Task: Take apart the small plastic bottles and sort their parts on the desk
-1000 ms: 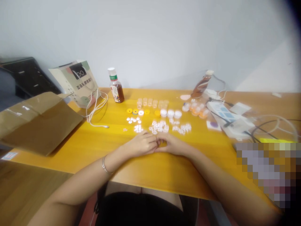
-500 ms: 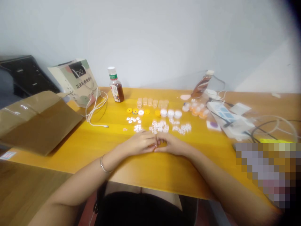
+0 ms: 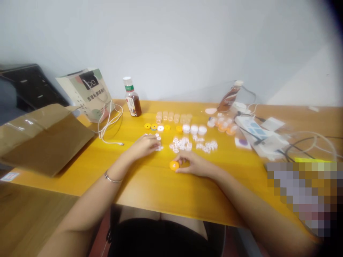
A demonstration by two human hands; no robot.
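The two hands are apart above the counter (image 3: pixel 150 189): the right hand (image 3: pixel 195 164) has its thumb and bent fingers clamped on the rim of an orange disc (image 3: pixel 174 165), while the left hand (image 3: pixel 143 145) reaches to the far left of that disc, its fingers curled down over a scatter of white discs (image 3: pixel 158 138). Whether the left fingertips pinch one of these cannot be told, since the fingers hide the contact. The orange disc is round, so it shows no long axis; its flat face, with a pale centre, is turned roughly toward the camera. From the orange disc, the white discs lie beyond and to the left, and the left hand is much the nearer to them; the right hand sits just to the right of the orange disc. Small white pieces (image 3: pixel 160 147) lie between the orange disc and the white discs, close by the left fingers. Directly beyond the orange disc is a loose heap of white openwork parts (image 3: pixel 181 144), with a smaller heap (image 3: pixel 210 146) to its right. Farther beyond the orange disc run a row of yellow and white caps (image 3: pixel 167 127) and, behind it, clear cups (image 3: pixel 170 116).
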